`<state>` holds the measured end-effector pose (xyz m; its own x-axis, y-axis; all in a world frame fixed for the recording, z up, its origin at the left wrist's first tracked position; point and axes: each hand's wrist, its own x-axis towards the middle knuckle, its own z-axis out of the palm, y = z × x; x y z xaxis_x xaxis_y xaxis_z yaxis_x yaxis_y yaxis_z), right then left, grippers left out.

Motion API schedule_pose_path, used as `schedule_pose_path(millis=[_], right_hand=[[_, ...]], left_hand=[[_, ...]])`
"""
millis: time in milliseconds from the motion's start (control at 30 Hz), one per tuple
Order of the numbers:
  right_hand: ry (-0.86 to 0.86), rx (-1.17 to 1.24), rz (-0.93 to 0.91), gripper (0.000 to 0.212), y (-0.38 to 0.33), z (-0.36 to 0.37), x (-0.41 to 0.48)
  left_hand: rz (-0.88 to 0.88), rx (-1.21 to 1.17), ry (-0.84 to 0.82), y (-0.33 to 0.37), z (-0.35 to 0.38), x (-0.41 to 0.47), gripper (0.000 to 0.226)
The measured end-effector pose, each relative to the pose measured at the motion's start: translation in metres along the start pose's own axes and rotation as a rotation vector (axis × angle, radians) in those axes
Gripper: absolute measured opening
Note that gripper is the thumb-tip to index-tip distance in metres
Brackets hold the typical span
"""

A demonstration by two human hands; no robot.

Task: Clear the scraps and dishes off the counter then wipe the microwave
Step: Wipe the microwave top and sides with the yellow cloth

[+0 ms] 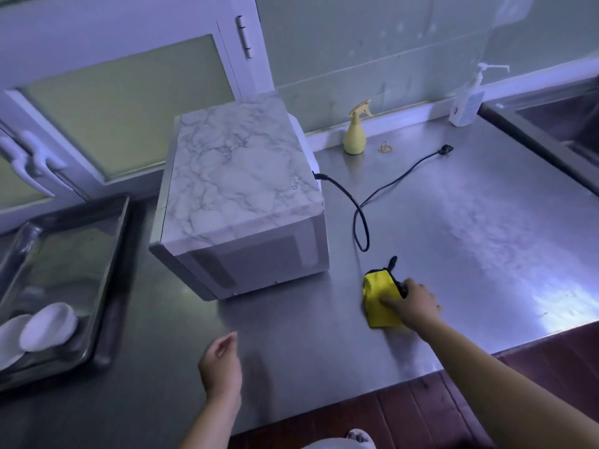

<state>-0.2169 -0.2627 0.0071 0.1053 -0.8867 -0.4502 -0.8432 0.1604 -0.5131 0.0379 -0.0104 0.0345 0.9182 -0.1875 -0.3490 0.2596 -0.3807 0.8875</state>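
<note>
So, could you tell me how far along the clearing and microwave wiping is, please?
Dishes look cleared: white bowls sit in the tray, no food scraps visible on the counter. In hand: the right hand rests on the yellow cloth. Left: wiping the microwave.
</note>
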Motion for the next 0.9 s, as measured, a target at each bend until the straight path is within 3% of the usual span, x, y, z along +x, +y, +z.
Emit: schedule_pose_path(millis=[67,167,267,367,500,567,700,800,900], right_hand=[[-0.002,0.086,-0.074,0.033,-0.004,-0.003,-0.003],[-0.014,0.330,-0.145,0.035,-0.008,-0.005,-0.021],[-0.157,0.735,-0.072,0.028,-0.017,-0.007,-0.052],[-0.407,0.949,0.076,0.024,-0.030,-0.006,-0.083],[-0.575,1.013,0.183,0.024,-0.041,-0.008,-0.113],[-0.557,0.973,0.194,0.027,-0.043,-0.007,-0.124],[-0.512,0.891,0.170,0.020,-0.052,0.000,-0.147],[-0.479,0.856,0.135,0.016,-0.064,0.009,-0.166],[-0.429,0.861,0.133,0.011,-0.083,0.020,-0.185]], left_hand=[[-0.040,0.078,-0.150,-0.001,0.009,-0.013,0.009],[-0.070,0.189,-0.440,0.009,0.026,-0.036,0.012],[0.080,0.291,-0.703,0.028,0.045,-0.058,0.024],[0.249,0.304,-0.892,0.044,0.063,-0.074,0.057],[0.422,0.299,-0.892,0.053,0.064,-0.077,0.068],[0.440,0.266,-0.906,0.056,0.061,-0.074,0.062],[0.514,0.245,-0.834,0.066,0.049,-0.063,0.024],[0.650,0.310,-0.795,0.075,0.040,-0.039,0.031],[0.699,0.385,-0.907,0.086,0.025,-0.020,0.031]])
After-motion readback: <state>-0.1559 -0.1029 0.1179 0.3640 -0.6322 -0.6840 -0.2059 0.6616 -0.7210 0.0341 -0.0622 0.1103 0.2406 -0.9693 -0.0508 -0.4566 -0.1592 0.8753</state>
